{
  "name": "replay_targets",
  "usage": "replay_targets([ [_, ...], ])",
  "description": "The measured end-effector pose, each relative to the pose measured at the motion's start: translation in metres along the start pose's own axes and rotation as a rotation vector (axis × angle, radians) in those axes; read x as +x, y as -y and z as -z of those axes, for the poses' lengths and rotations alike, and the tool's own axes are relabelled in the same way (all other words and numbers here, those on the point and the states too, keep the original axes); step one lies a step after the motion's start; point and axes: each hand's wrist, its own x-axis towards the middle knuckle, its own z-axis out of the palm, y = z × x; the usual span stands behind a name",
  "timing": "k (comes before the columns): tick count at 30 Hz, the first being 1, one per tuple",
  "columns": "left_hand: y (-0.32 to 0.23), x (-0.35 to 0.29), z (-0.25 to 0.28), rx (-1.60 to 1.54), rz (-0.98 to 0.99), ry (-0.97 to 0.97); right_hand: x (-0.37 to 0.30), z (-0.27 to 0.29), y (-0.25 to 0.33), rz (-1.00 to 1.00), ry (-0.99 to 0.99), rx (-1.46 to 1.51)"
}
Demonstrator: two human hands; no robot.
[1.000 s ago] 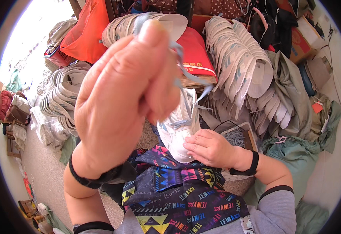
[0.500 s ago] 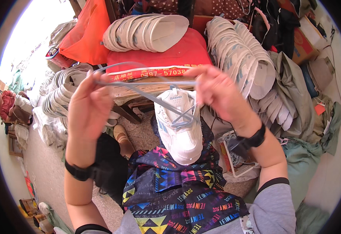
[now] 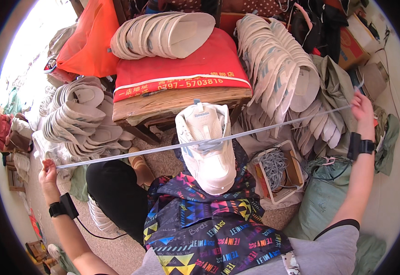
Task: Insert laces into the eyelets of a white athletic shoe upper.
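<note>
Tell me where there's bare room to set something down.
A bare strip of red cover lies between the stacked shoe uppers on it and its front edge; a floor patch shows between left forearm and patterned apron. Crowded: the right side, with more uppers, lace basket and green sack.

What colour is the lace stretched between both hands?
The lace is bluish grey, clearest in the head view.

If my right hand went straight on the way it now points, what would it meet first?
Beyond the lace it holds, the right hand would probably meet the brown bundle first, though how far behind it lies is unclear.
</note>
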Motion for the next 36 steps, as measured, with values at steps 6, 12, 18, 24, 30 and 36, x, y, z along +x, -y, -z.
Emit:
replay_targets([
  [6,-0.026,-0.016,0.017,0.385,-0.402,-0.105,-0.006,0.080,0.011,0.201,-0.220,-0.183],
  [12,0.172,-0.118,-0.143,0.914,-0.290,0.232,-0.133,-0.102,-0.139,0.240,0.099,-0.595],
  [18,0.312,-0.169,-0.183,1.105,0.020,0.586,-0.244,-0.214,-0.257,-0.270,0.753,-0.550],
  [24,0.354,-0.188,-0.171,1.166,0.162,0.669,-0.264,-0.230,-0.281,-0.191,0.860,-0.629],
  [30,0.355,-0.190,-0.172,1.179,0.224,0.635,-0.259,-0.234,-0.278,-0.002,0.906,-0.782],
  [36,0.353,-0.193,-0.175,1.170,0.365,0.582,-0.265,-0.241,-0.276,0.531,0.944,-1.075],
])
